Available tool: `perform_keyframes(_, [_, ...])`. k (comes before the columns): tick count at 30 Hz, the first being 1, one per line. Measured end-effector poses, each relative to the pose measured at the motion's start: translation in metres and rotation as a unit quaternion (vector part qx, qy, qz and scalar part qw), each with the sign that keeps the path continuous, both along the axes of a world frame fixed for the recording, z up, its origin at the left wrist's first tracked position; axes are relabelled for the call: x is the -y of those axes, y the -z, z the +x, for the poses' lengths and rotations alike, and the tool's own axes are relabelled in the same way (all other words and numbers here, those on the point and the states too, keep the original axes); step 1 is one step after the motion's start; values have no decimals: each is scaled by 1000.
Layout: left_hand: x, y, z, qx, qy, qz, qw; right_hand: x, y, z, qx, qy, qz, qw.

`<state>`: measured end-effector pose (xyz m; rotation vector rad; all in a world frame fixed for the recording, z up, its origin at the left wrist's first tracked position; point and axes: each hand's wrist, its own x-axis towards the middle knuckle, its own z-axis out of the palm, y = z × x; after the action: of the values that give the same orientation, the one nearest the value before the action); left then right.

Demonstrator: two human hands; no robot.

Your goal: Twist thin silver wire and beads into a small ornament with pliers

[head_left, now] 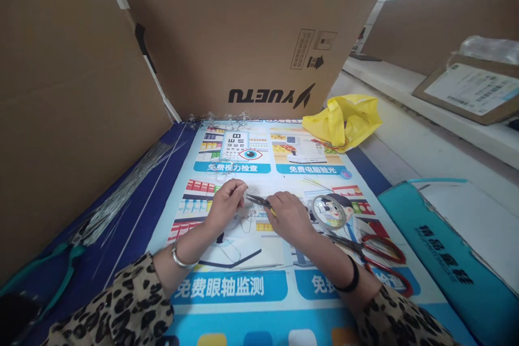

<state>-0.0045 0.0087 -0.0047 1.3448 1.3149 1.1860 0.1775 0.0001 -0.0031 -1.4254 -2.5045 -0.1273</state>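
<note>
My left hand (227, 203) is closed in a pinch on a thin wire (246, 223), which hangs in loose loops between my hands. Wrapped by the fingers of my right hand (291, 217) is a pair of needle-nose pliers (259, 201) with a bit of yellow handle showing. The pliers' tips point left and lie close to my left fingertips; whether they grip the wire is too fine to make out. Both hands are over a printed poster (239, 292). Right of my right hand lie a round clear disc (329, 212) and red-handled scissors (360, 248).
Teal-handled cutters (60, 270) and a bundle of straight wires (121, 194) lie at left. Tangled wire (219, 120) runs along the back, below a tall cardboard panel (243, 27). A yellow bag (344, 121) and a teal box (441, 259) are at right.
</note>
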Motion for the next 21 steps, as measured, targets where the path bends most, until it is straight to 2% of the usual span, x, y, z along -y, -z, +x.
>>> perform_keyframes(21, [0,2,0,45,21,-3,999,0,3,1,22,-3,21,1000])
